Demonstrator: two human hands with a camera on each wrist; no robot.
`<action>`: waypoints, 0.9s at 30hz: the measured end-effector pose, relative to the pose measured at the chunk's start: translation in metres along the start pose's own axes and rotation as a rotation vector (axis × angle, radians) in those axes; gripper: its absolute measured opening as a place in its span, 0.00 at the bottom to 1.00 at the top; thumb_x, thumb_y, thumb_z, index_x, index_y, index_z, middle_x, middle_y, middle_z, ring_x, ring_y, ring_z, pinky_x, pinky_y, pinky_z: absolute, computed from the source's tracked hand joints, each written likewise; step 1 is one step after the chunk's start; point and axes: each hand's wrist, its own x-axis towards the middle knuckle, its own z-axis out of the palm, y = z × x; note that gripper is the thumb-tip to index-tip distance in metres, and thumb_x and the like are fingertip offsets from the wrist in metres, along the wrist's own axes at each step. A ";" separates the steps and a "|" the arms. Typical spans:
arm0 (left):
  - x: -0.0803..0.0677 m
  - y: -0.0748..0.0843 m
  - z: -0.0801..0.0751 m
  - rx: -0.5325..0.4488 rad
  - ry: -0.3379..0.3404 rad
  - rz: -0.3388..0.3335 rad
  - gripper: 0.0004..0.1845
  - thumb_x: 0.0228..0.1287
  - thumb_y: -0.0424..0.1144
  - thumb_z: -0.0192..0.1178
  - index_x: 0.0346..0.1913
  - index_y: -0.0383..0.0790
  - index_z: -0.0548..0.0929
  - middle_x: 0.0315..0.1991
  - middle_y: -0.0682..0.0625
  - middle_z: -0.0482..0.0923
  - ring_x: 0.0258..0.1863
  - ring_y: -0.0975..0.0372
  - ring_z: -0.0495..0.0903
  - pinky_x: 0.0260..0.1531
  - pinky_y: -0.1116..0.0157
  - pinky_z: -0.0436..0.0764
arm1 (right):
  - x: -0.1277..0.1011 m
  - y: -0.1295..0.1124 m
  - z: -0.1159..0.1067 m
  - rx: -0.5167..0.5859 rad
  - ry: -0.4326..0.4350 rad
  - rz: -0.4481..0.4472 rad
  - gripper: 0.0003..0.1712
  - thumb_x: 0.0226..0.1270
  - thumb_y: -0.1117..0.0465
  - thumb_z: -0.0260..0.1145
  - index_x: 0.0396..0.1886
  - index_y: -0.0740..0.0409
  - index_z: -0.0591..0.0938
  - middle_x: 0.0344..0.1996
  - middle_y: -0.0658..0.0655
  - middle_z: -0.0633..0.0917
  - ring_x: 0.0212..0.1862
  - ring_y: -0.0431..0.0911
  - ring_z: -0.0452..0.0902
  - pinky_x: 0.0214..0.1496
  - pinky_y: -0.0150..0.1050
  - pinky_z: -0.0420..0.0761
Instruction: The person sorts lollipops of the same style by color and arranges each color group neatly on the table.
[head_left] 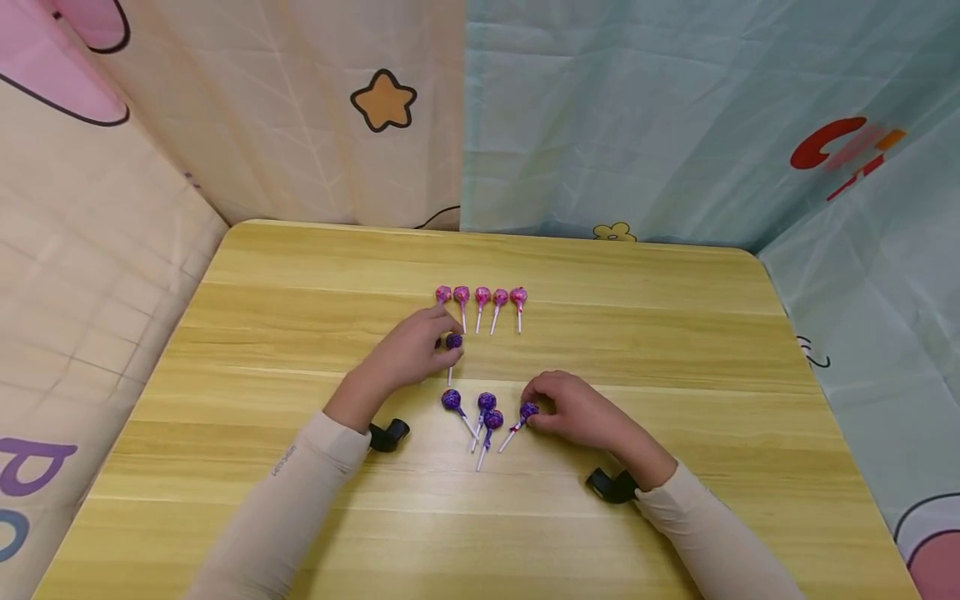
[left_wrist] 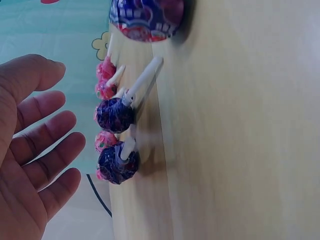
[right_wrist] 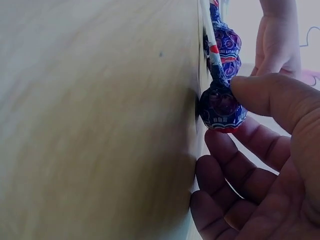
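Note:
My left hand [head_left: 411,346] hovers beside two purple-wrapped lollipops, one purple lollipop [head_left: 454,341] by its fingertips and the other mostly covered by the fingers. In the left wrist view its fingers are relaxed and apart from both purple lollipops [left_wrist: 116,115]. My right hand [head_left: 579,410] pinches the wrapped head of another purple lollipop [right_wrist: 222,107] between thumb and fingers, low over the table, its white stick slanting toward the near left. Left of it lie three more purple lollipops [head_left: 452,400], two of them with heads touching and sticks crossing nearby.
A row of several pink lollipops [head_left: 482,297] lies farther back, sticks toward me. Everything is on a wooden table [head_left: 660,325]. Printed curtains [head_left: 600,108] hang behind and at both sides. Black wrist-worn devices [head_left: 611,486] sit under both wrists.

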 end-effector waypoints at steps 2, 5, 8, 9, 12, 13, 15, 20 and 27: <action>-0.003 0.002 0.001 -0.017 0.006 0.001 0.15 0.65 0.40 0.65 0.49 0.34 0.84 0.47 0.45 0.80 0.43 0.54 0.78 0.46 0.57 0.77 | 0.000 0.000 0.000 0.000 0.001 0.003 0.07 0.63 0.60 0.71 0.40 0.51 0.83 0.36 0.44 0.80 0.40 0.42 0.73 0.49 0.43 0.76; -0.007 0.006 0.003 -0.016 0.021 -0.009 0.15 0.65 0.40 0.65 0.50 0.34 0.84 0.46 0.45 0.80 0.43 0.55 0.77 0.47 0.58 0.77 | 0.000 0.000 0.000 0.000 0.006 -0.002 0.06 0.63 0.61 0.71 0.39 0.51 0.83 0.35 0.44 0.80 0.40 0.42 0.74 0.48 0.43 0.76; -0.012 0.009 0.004 0.000 0.037 -0.020 0.14 0.65 0.40 0.65 0.49 0.35 0.84 0.46 0.45 0.80 0.43 0.56 0.77 0.48 0.58 0.77 | 0.000 0.001 0.000 0.012 0.017 -0.011 0.06 0.63 0.61 0.71 0.39 0.51 0.83 0.35 0.44 0.80 0.39 0.42 0.74 0.47 0.42 0.76; -0.014 0.011 0.004 0.006 0.043 -0.023 0.14 0.66 0.41 0.65 0.49 0.35 0.84 0.46 0.46 0.80 0.43 0.56 0.77 0.48 0.58 0.77 | 0.000 0.001 0.000 0.017 0.021 -0.012 0.06 0.63 0.61 0.71 0.39 0.50 0.83 0.35 0.44 0.80 0.39 0.42 0.74 0.47 0.41 0.76; -0.019 0.013 0.005 -0.001 0.064 -0.031 0.14 0.66 0.40 0.64 0.49 0.35 0.85 0.46 0.46 0.81 0.44 0.56 0.78 0.48 0.58 0.78 | 0.000 0.002 0.000 0.032 0.033 -0.011 0.06 0.63 0.62 0.70 0.39 0.50 0.83 0.35 0.44 0.80 0.38 0.42 0.74 0.45 0.40 0.76; -0.020 0.014 0.006 -0.010 0.072 -0.035 0.14 0.66 0.40 0.64 0.50 0.35 0.85 0.46 0.46 0.81 0.44 0.55 0.78 0.48 0.57 0.78 | 0.000 0.002 0.000 0.033 0.036 -0.012 0.06 0.63 0.62 0.70 0.39 0.50 0.83 0.35 0.44 0.80 0.38 0.42 0.74 0.45 0.40 0.76; -0.024 0.016 0.007 -0.034 0.089 -0.047 0.14 0.66 0.40 0.64 0.50 0.35 0.84 0.46 0.46 0.81 0.44 0.54 0.78 0.47 0.57 0.78 | 0.000 0.002 0.000 0.039 0.038 -0.012 0.06 0.63 0.63 0.70 0.39 0.49 0.83 0.35 0.44 0.80 0.37 0.41 0.73 0.44 0.40 0.76; -0.035 0.020 0.009 -0.093 0.112 -0.091 0.15 0.65 0.41 0.65 0.51 0.36 0.84 0.48 0.46 0.80 0.42 0.53 0.79 0.45 0.56 0.78 | 0.002 0.001 -0.001 0.055 0.046 -0.017 0.06 0.63 0.63 0.69 0.38 0.49 0.83 0.34 0.44 0.80 0.37 0.43 0.74 0.43 0.40 0.75; -0.047 0.024 0.014 -0.173 0.120 -0.147 0.16 0.65 0.41 0.65 0.52 0.36 0.84 0.47 0.46 0.80 0.45 0.53 0.79 0.47 0.55 0.79 | 0.005 -0.001 -0.003 0.054 0.056 -0.026 0.06 0.63 0.63 0.70 0.39 0.51 0.83 0.36 0.45 0.81 0.39 0.45 0.76 0.44 0.41 0.77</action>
